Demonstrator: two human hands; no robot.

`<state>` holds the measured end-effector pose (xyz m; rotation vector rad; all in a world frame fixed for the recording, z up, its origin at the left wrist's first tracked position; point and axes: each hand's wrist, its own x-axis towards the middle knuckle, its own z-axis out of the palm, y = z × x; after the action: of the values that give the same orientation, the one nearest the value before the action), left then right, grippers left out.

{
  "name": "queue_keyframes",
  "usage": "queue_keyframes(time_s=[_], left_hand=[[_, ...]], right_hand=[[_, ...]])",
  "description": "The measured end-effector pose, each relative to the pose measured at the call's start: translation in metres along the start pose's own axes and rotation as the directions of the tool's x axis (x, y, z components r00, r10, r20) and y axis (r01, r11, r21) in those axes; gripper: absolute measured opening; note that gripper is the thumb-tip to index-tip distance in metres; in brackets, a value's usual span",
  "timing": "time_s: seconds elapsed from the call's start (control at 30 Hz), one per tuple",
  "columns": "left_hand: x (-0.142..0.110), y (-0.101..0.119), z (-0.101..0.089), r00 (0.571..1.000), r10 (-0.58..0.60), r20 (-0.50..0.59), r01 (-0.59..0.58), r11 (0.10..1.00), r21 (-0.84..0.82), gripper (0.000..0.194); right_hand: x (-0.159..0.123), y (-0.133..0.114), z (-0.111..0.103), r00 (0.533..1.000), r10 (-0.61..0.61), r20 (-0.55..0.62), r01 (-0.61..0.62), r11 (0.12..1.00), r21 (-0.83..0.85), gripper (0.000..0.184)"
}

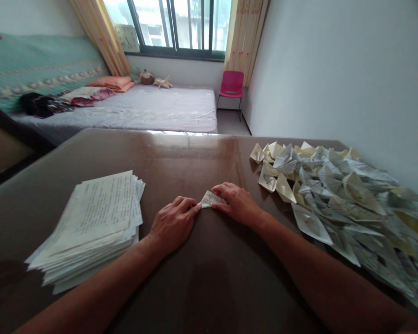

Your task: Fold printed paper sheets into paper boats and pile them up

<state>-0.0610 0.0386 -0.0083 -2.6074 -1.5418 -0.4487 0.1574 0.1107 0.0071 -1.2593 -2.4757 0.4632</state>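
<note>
Bare forearms [120, 268] cross the glossy brown worktop [181, 162] to a small, cream, printed, folded paper [208, 199] lying there, seemingly lengthwise left to right, its left tip touching the left hand [174, 220], whose grip I cannot tell, its right end grasped by the overlapping right hand [237, 203].

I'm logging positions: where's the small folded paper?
In the head view, the folded paper is near the centre, between the left hand and the right hand, with the paper stack left and paper boats right.
</note>
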Motion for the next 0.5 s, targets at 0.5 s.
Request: queue_keyframes(time_s=[0.5], left_hand=[[0.0096,-0.0028,0.0051,0.908,-0.414,0.068,0.321,0.58,-0.749,0.032]], right_hand=[[0.006,0.0031,0.0114,0.999,-0.004,0.053,-0.032,0.761,0.649,0.024]])
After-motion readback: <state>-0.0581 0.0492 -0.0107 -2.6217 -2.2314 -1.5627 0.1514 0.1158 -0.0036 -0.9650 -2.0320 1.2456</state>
